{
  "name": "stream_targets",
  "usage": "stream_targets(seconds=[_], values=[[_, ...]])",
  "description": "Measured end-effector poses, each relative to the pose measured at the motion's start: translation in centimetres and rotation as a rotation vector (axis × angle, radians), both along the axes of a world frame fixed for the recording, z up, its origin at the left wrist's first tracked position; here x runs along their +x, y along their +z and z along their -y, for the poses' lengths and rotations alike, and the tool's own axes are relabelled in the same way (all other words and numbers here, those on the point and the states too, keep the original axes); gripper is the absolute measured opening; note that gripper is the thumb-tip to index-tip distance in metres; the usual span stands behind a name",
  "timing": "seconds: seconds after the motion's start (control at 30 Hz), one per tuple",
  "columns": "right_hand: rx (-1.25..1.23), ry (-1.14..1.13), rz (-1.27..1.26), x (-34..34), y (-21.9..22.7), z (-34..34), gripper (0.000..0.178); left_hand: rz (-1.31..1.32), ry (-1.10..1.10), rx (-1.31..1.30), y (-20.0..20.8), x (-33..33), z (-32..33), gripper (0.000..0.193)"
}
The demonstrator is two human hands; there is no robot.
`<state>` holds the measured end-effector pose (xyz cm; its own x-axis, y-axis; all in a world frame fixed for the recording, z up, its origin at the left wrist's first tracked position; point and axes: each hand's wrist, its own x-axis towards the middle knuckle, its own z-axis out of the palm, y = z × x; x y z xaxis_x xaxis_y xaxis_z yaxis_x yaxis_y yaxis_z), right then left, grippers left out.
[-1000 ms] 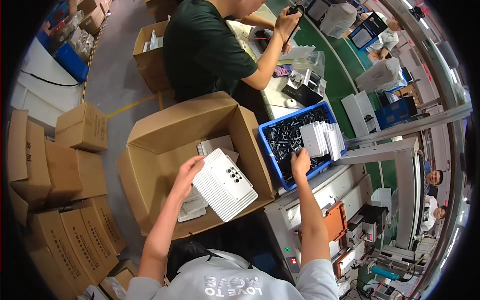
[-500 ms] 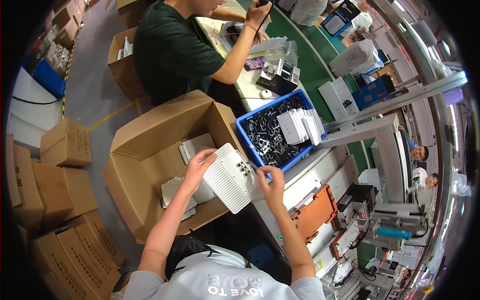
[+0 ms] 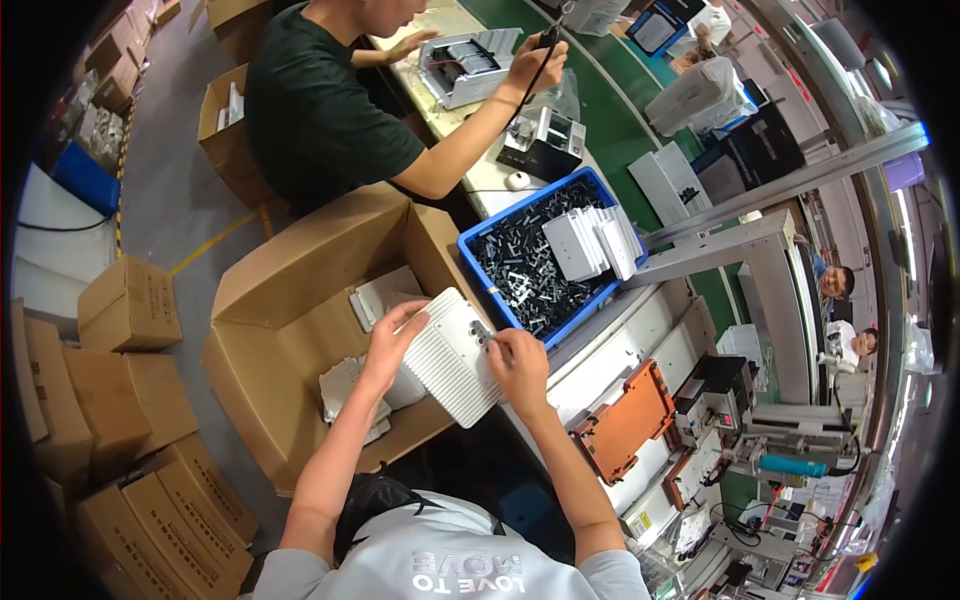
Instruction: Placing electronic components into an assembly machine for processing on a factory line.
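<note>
My left hand [image 3: 392,342] grips the left edge of a white ribbed housing panel [image 3: 448,362], held above the corner of a big open cardboard box [image 3: 290,300]. My right hand [image 3: 518,365] rests on the panel's right side, fingertips pressing a small dark part [image 3: 483,336] against it. Just beyond the panel stands a blue bin [image 3: 520,260] full of small dark parts, with a few white plates stacked in it.
More white panels [image 3: 380,295] lie inside the cardboard box. A person in a dark green shirt [image 3: 320,110] works at the bench ahead with a tool. An orange fixture [image 3: 625,425] and machinery are at the right. Stacked cartons [image 3: 120,310] stand at the left.
My right hand left the blue bin and came back to the panel with a small dark part. My left hand lifted the panel out of the box toward the bench.
</note>
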<state>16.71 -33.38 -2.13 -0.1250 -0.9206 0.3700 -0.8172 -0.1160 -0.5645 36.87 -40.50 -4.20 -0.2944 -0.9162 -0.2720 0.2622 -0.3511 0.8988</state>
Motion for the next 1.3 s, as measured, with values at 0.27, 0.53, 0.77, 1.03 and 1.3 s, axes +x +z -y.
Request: stream_targets(seconds=[0.27, 0.53, 0.77, 1.03, 1.3], values=[[0.105, 0.064, 0.101, -0.4, 0.0, 1.0, 0.018, 0.006, 0.041, 0.044, -1.2, 1.1, 0.9, 0.027], [0.147, 0.083, 0.092, 0.0, -0.5, 2.8, 0.018, 0.009, 0.042, 0.044, -1.0, 1.2, 2.2, 0.026], [0.512, 0.201, 0.092, -1.3, 1.0, 5.1, 0.017, 0.099, -0.021, -0.024, -1.8, 2.0, 3.2, 0.027], [0.155, -0.496, -0.57, -16.2, -7.5, 13.0, 0.057, -0.088, -0.04, 0.244, -3.6, 3.5, 2.7, 0.032], [0.163, -0.607, -0.978, -17.4, -13.5, 15.1, 0.08, -0.285, -0.065, 0.319, -4.3, 5.2, 0.5, 0.054]])
